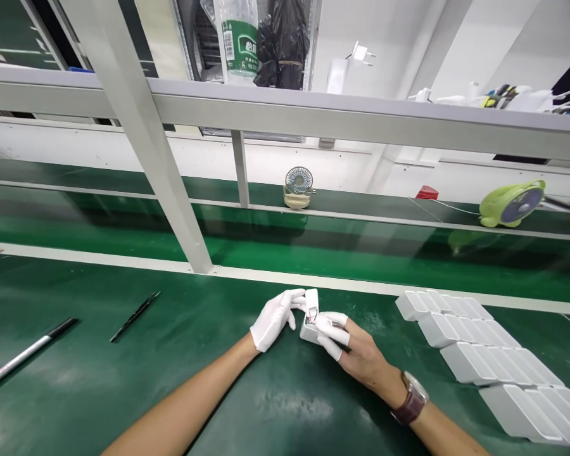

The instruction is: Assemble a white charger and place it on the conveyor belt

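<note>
A small white plastic casing point(308, 333) is between my hands, with its upright white cover piece point(312, 299) raised above it. Small red and dark parts show inside the opened casing. In a white glove, my left hand point(274, 318) reaches in from the left, its fingertips closed at the edge of the cover piece. My right hand point(358, 347) wears white finger covers and a wristwatch point(412, 398). Its fingers grip the casing from the right and hide part of it.
Rows of white plastic housings point(479, 362) stand on the green table at right. A pen point(135, 316) and a marker point(28, 356) lie at left. A metal post point(142, 145) rises beyond them. Behind the rail stand a small fan point(299, 183) and a green fan point(512, 204).
</note>
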`<state>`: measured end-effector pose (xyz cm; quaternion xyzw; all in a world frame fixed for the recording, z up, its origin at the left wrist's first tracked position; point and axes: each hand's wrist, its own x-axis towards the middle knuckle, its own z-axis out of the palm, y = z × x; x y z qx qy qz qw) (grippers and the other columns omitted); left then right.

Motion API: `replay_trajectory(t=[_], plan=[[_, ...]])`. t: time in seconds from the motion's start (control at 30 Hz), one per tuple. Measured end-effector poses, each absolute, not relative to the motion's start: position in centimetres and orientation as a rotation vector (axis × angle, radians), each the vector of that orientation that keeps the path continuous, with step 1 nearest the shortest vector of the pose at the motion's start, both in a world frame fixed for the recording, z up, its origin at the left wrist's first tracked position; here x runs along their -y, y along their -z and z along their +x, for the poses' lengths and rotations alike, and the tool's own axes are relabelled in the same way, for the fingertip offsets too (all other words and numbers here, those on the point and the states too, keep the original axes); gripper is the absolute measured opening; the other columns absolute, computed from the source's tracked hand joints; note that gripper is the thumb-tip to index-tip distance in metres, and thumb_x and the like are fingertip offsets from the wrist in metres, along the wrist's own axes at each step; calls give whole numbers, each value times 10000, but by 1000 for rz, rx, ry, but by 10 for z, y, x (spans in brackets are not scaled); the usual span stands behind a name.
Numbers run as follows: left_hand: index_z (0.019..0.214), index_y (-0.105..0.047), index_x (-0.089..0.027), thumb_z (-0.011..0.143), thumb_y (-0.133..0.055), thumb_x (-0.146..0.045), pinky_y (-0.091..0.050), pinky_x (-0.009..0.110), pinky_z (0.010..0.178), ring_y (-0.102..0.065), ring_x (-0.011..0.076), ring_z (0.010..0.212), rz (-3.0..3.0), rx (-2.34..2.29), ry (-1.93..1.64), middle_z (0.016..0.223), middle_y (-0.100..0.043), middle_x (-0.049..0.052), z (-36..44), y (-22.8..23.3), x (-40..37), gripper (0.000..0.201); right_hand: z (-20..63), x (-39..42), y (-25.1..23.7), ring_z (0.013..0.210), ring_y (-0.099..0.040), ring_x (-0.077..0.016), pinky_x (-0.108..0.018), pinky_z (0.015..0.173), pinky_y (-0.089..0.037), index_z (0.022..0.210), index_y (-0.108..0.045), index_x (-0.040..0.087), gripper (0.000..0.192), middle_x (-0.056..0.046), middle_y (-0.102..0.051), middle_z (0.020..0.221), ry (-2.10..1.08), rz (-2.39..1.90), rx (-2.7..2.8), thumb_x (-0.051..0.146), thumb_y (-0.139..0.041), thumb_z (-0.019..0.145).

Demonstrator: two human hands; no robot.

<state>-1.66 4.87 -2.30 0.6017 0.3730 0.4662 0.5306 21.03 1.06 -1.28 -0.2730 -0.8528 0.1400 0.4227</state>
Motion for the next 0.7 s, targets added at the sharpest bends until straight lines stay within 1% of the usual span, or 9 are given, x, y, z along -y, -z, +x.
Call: replay_trajectory(t=[0.07, 0.1, 0.2, 0.3, 0.4, 0.47, 0.6, 0.7], plan=[[1341, -544, -54, 991, -303, -620, -479, 251, 531, -656, 267, 1001, 1261, -837, -1127, 1171, -664, 231, -16, 28, -51, 707, 212, -14, 6, 1142, -633, -225, -363, 930, -572, 1359, -558, 275, 464, -105, -603, 1270, -332, -669, 2061, 102, -588, 929], [1347, -537, -51, 986, -328, -620, -475, 248, 533, -643, 282, 1040, 1197, -822, -1124, 1192, -653, 240, -16, 29, -52, 705, 212, -15, 5, 1142, -634, -229, -361, 929, -570, 1354, -562, 277, 475, -105, -602, 1274, -332, -660, 2039, 94, -600, 917], [1345, -544, -87, 977, -389, -602, -477, 253, 560, -646, 277, 1024, 1214, -832, -1120, 1199, -654, 218, -17, 28, -51, 652, 209, -17, 11, 1120, -643, -224, -361, 927, -567, 1328, -578, 286, 445, -97, -621, 1228, -406, -684, 2080, 99, -579, 925], [1370, -534, -142, 919, -532, -597, -512, 278, 660, -630, 285, 1085, 1356, -826, -1040, 1245, -641, 179, -17, 17, -45, 641, 206, -17, 23, 1090, -644, -217, -369, 916, -568, 1315, -590, 285, 395, -94, -633, 1178, -496, -737, 2167, 129, -542, 955], [1362, -551, -162, 844, -660, -570, -520, 331, 839, -602, 293, 1162, 1479, -824, -944, 1273, -643, 154, -17, 6, -38, 668, 205, -17, 32, 1111, -626, -216, -373, 922, -560, 1335, -574, 281, 394, -99, -615, 1213, -507, -764, 2161, 145, -534, 967], [1322, -588, -159, 849, -664, -544, -511, 341, 868, -629, 276, 1114, 1488, -851, -914, 1247, -665, 143, -17, 2, -36, 615, 205, -17, 36, 1121, -620, -215, -372, 929, -555, 1337, -571, 284, 393, -97, -610, 1221, -492, -767, 2145, 149, -535, 969], [1223, -648, -133, 924, -557, -529, -520, 318, 734, -678, 228, 895, 1419, -936, -970, 1111, -722, 133, -17, 5, -38, 505, 205, -15, 38, 1194, -589, -225, -384, 988, -529, 1320, -579, 287, 373, -99, -577, 1291, -456, -782, 2131, 158, -540, 971], [1159, -670, -114, 954, -514, -505, -517, 319, 750, -674, 212, 841, 1366, -982, -1033, 1031, -737, 124, -17, 9, -40, 468, 204, -12, 35, 1208, -578, -221, -384, 1015, -515, 1367, -519, 272, 407, -102, -565, 1311, -444, -845, 2119, 174, -537, 973]])
